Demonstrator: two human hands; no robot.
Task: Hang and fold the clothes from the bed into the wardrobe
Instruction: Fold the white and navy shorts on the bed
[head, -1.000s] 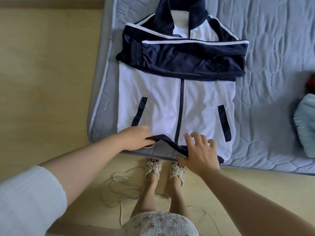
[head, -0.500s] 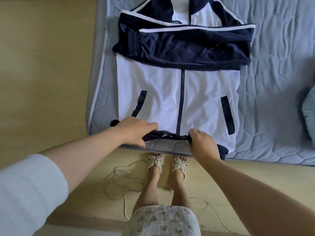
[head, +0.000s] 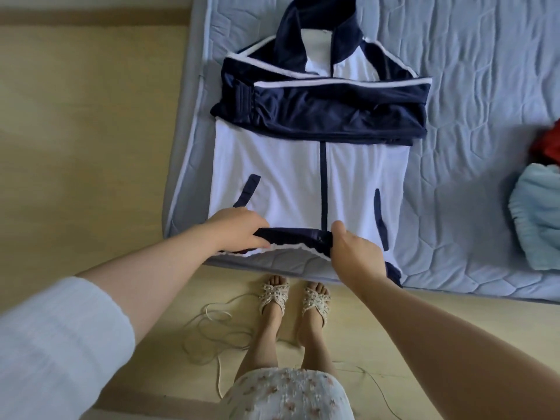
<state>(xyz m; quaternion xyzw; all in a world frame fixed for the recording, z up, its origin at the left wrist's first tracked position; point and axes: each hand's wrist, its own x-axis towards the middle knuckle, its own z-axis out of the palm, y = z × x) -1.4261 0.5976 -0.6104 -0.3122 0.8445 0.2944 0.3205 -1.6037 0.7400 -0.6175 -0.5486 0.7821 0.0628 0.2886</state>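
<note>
A smooth white-and-navy jacket (head: 306,180) is laid flat on the quilted grey mattress (head: 472,86), navy sleeves folded across the chest. Its ribbed navy hem is pinched by the left hand (head: 239,230) and the right hand (head: 354,253), fingers curled around the lifted edge.

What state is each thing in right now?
jacket: front up on the bed, sleeves folded across chest
hem: raised between both hands
left hand: grips hem
right hand: grips hem
light blue garment: bunched, on bed
cable: loose on floor
</note>
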